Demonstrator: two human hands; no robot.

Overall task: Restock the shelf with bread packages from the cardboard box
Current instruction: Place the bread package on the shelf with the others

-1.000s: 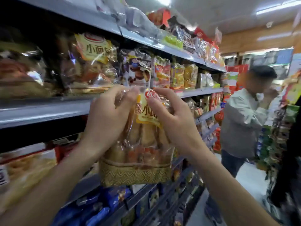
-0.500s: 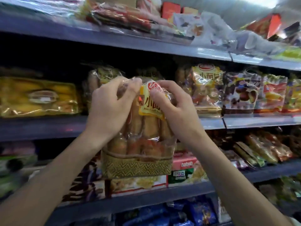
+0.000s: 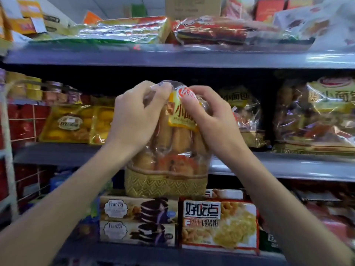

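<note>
Bread package [image 3: 169, 150] held upright in the air in front of the middle shelf [image 3: 269, 166], both hands pinching its crinkled top: left hand [image 3: 134, 120] fingers closed on the clear film, right hand [image 3: 209, 116] closed on the yellow label. More of the same packs [image 3: 315, 116] sit on that shelf to the right, biscuit boxes [image 3: 138, 220] on the shelf below

Left hand [image 3: 134, 120] and right hand [image 3: 215, 120] cover upper part of bread package [image 3: 167, 169]; label text half hidden under right fingers [image 3: 189, 101]. Same-type package [image 3: 244, 116] behind right hand, partly blocked. Right-side package [image 3: 318, 116] cut by frame edge. Top-shelf goods [image 3: 124, 31] smeared with motion blur, print unreadable. Both forearms run off bottom edge. Cardboard box not visible. Far-left jars [image 3: 51, 91] too blurred to identify.
</note>
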